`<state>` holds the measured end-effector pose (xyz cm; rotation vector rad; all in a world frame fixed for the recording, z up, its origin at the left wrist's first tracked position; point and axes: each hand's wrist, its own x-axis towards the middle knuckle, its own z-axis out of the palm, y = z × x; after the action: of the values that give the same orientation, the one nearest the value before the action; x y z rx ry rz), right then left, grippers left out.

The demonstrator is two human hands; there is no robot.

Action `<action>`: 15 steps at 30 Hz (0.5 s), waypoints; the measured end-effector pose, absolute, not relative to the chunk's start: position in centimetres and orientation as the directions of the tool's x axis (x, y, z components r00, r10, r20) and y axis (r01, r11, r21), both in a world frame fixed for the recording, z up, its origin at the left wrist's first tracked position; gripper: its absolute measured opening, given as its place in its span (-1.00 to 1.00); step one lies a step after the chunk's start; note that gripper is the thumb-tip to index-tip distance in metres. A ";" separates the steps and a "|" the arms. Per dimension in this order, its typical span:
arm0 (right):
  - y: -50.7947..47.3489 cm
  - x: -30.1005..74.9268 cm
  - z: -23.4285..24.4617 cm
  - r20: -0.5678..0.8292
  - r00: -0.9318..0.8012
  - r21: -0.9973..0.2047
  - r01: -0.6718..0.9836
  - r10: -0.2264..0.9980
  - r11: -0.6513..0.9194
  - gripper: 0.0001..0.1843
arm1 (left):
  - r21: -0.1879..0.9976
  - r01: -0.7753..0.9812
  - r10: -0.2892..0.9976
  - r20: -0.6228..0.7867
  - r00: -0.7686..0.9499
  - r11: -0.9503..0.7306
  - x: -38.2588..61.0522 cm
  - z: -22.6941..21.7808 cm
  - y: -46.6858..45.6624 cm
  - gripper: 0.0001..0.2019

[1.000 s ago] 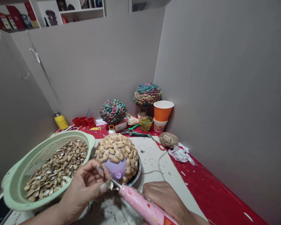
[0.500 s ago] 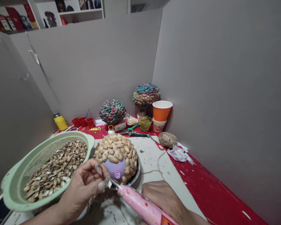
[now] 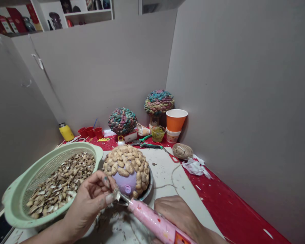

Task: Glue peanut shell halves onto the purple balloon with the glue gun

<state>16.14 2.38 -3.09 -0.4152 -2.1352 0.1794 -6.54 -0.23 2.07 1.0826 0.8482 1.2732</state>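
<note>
My left hand (image 3: 93, 198) pinches a small pale peanut shell (image 3: 117, 194) between thumb and fingertips. The metal tip of a pink glue gun (image 3: 152, 217) meets the shell. My right hand (image 3: 179, 217) is wrapped round the glue gun, its fingers partly hidden. Just behind them, a purple balloon (image 3: 122, 181) with its knot toward me rests in a shallow round dish (image 3: 149, 188). Peanut shells (image 3: 128, 156) cover its top and right side, and a purple patch shows in front. Left of my hand, a green colander (image 3: 14, 206) holds many loose shells (image 3: 63, 183).
Two colourful shell-covered balls (image 3: 122, 121) stand at the back, near an orange cup (image 3: 176, 120). Pliers (image 3: 151, 145), red-handled scissors (image 3: 171, 156), twine (image 3: 182, 151) and crumpled tissue (image 3: 196, 168) lie behind and to the right. Red cups (image 3: 89, 131) and a yellow bottle (image 3: 66, 131) are back left.
Almost nothing differs. The shell and the glue gun's tip stay together in front of the balloon, with only a slight shift of the whole view.
</note>
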 end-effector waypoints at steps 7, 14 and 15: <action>2.5 16.3 -2.2 0.813 -0.486 -0.265 0.181 0.321 0.947 -0.56 | 0.953 -0.296 0.987 0.106 0.123 -0.065 -6.7 1.9 -0.1 -0.76; 2.3 16.1 -1.6 0.822 -0.480 -0.245 0.189 0.307 0.951 -0.53 | 0.951 -0.292 0.982 0.140 0.128 -0.098 -6.8 1.6 0.1 -0.79; 2.3 16.1 -1.5 0.822 -0.483 -0.232 0.199 0.301 0.952 -0.53 | 0.951 -0.292 0.982 0.140 0.129 -0.098 -6.8 1.7 0.1 -0.78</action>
<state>16.07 2.30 -1.46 -0.3538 -2.0907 0.1274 -6.80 0.13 1.65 1.1450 0.8288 1.3076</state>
